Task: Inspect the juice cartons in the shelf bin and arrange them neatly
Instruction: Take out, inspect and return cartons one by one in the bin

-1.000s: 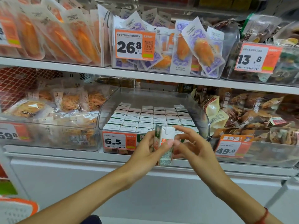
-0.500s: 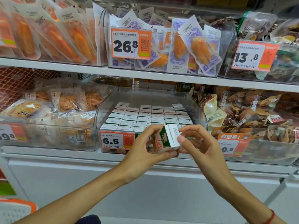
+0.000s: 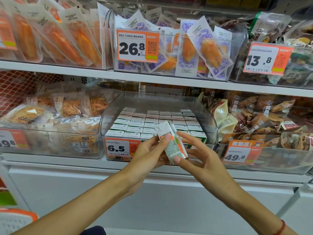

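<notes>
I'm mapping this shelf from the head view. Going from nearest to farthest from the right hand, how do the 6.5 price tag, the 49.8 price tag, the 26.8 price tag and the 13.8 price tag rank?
From the right hand:
1. 49.8 price tag, just to its right, same shelf.
2. 6.5 price tag, to its left, past the left hand.
3 and 4. 26.8 price tag, upper left, and 13.8 price tag, upper right: too close to call.

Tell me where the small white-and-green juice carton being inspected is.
Head view, centre: the small white-and-green juice carton is tilted between the left hand and right hand, before the clear plastic bin, beside the orange 6.5 price tag.
</notes>
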Available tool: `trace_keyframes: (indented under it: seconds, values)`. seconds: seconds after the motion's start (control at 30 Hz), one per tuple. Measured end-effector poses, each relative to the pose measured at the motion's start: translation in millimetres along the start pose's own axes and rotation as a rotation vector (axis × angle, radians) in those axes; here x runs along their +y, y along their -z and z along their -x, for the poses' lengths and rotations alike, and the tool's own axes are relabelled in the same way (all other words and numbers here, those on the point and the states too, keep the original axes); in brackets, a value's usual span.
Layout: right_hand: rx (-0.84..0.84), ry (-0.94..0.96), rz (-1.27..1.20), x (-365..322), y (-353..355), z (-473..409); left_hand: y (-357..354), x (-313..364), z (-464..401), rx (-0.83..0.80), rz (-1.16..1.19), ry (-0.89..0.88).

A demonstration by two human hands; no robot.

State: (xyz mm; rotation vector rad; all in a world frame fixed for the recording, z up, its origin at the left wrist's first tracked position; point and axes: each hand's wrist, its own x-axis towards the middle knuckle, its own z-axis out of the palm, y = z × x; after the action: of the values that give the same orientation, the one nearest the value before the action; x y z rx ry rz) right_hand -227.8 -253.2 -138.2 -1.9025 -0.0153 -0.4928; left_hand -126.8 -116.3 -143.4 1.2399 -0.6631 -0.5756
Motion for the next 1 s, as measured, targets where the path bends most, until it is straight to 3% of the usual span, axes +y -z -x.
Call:
trace_keyframes:
  seconds: [0.1,0.27,0.37,0.5,0.67,0.83,1.0]
  values:
    - [0.081,0.018,0.044,1,-3,-1,-1,-1,0,0.042,-0.013,-0.007]
    - [0.202,0.12,0.316,4,-5,-2,1,-4,-1,0.052,0.019,0.043]
    - [0.127,0.092,0.355,7,-4,-2,4,-5,-2,0.062,0.008,0.038]
    - [0.003,-0.036,0.178,5,10,-8,10,-3,-1,0.02,-0.211,-0.067]
    - [-0.099,0.023,0.121,12,20,-7,10,-3,2,-0.029,-0.313,-0.201]
    - [0.067,0.128,0.294,13,20,-7,3,-5,4,0.018,-0.272,-0.249]
    - [0.246,0.213,0.464,9,13,-6,-7,-5,3,0.029,-0.089,-0.166]
